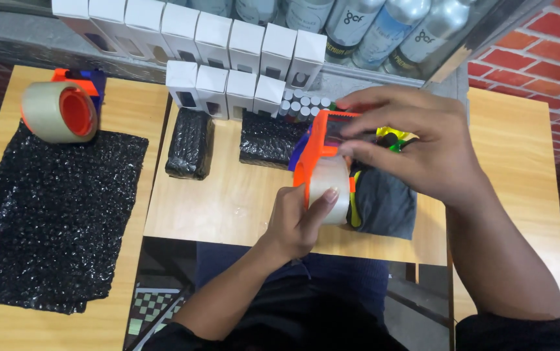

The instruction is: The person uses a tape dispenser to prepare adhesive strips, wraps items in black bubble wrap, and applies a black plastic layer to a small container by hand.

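Both hands hold an orange tape dispenser (324, 170) over the wooden counter (228, 208) — left hand (299, 218) in a closed grip on its clear roll, right hand (416, 146) pinching the top. Behind stand small white boxes (228, 88) and two black bubble-wrapped parcels (190, 143); a second dispenser (62, 110) sits far left by a black bubble-wrap sheet (52, 214).

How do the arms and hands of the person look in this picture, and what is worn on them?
Both hands are bare: the left hand and the right hand have no gloves, and no rings or watch can be seen. The forearms are uncovered too. Dark sleeves, black or near black, begin only around the elbows, at the bottom edge of the picture. The fingernails are short and unpainted.
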